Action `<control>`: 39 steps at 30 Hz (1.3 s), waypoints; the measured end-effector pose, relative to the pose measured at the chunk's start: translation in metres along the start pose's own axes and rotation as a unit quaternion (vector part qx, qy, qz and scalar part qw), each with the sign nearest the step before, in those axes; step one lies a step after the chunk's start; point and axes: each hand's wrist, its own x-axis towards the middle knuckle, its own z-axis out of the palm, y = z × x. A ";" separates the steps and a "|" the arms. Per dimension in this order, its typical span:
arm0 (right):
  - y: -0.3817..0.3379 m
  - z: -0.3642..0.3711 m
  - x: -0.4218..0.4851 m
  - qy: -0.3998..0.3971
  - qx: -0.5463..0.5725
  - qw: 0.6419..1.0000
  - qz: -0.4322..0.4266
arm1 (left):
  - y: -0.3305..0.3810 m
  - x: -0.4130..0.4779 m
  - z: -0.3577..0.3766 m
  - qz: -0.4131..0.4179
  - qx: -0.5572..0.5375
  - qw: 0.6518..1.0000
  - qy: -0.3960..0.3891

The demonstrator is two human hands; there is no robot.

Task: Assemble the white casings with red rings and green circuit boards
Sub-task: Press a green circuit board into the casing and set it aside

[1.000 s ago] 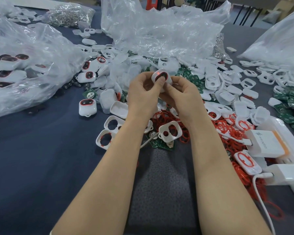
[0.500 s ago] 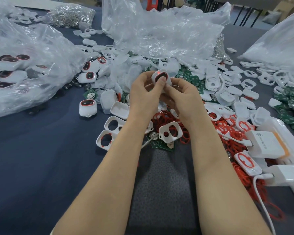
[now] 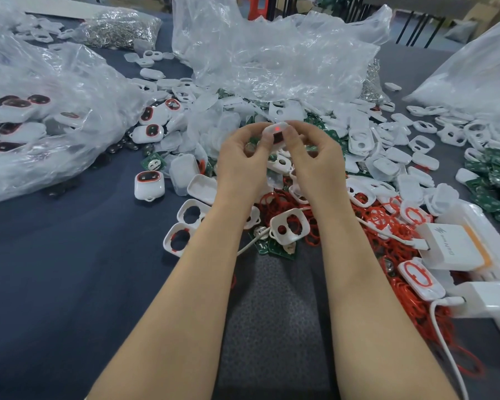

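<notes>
I hold a white casing (image 3: 277, 133) up above the pile, and a small red light glows on it. My left hand (image 3: 243, 163) pinches its left side and my right hand (image 3: 315, 163) pinches its right side. Loose red rings (image 3: 283, 203) lie in a heap under my wrists. Green circuit boards (image 3: 277, 248) lie by my left forearm and in a stack (image 3: 494, 180) at the far right. Open white casing halves (image 3: 289, 226) sit among the rings. A finished casing (image 3: 149, 181) stands alone on the dark cloth at the left.
Clear plastic bags (image 3: 271, 59) rise behind the pile; one bag at the left (image 3: 41, 125) holds finished casings. A white charger block (image 3: 456, 246) with a cable (image 3: 444, 342) lies at the right. The dark blue tablecloth (image 3: 55, 269) stretches to my left.
Both hands have tipped the casing so that its face points more downward and its top edge shows the red light. My hands stayed in the same place.
</notes>
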 end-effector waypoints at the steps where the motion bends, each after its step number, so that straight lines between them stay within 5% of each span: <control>1: 0.000 -0.002 0.001 -0.001 0.007 1.000 -0.002 | 0.001 0.000 0.000 0.007 0.014 1.000 -0.005; 8: 0.000 -0.005 0.000 -0.032 0.147 0.982 0.111 | 0.005 -0.007 0.005 -0.007 0.003 0.999 -0.041; 13: 0.002 -0.005 0.001 -0.053 0.176 0.979 0.087 | 0.000 -0.003 0.004 -0.057 -0.022 0.998 -0.016; 15: 0.004 -0.004 0.001 -0.074 0.145 0.983 0.089 | -0.003 -0.001 0.004 -0.098 -0.037 0.994 -0.038; 19: 0.010 -0.005 0.004 -0.128 0.072 0.984 0.105 | -0.006 0.000 0.004 -0.054 0.076 0.993 -0.065; 24: 0.015 0.005 0.000 -0.087 0.020 0.992 0.092 | -0.010 0.001 0.004 -0.007 0.173 0.984 -0.046; 32: 0.011 0.008 -0.002 -0.055 -0.087 0.995 0.019 | -0.013 0.000 0.004 0.016 0.132 0.991 -0.008; 39: -0.002 0.000 0.001 -0.064 0.217 0.960 0.162 | -0.007 -0.001 0.007 0.026 0.053 0.998 -0.005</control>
